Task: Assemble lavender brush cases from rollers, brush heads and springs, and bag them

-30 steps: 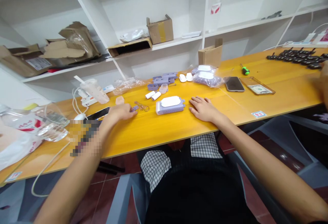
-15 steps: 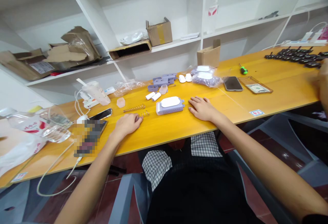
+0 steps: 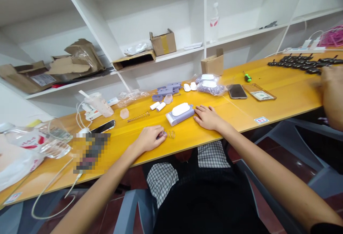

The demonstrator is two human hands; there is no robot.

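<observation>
My left hand rests on the yellow table near its front edge, fingers pinched on the end of a small coiled metal spring. A second, longer spring lies further back. My right hand lies flat and open on the table, touching the right side of a purple and white plastic device.
Behind the device lie white rollers, purple plastic parts and bagged parts. A phone, a clear case with a banknote and a screwdriver lie right. Another person's arm reaches in at far right. Plastic bags, cables and a phone lie left.
My left hand has dragged a small spring from the back left toward the front edge and to the right. The right hand has stayed by the device. The view has shifted slightly.
</observation>
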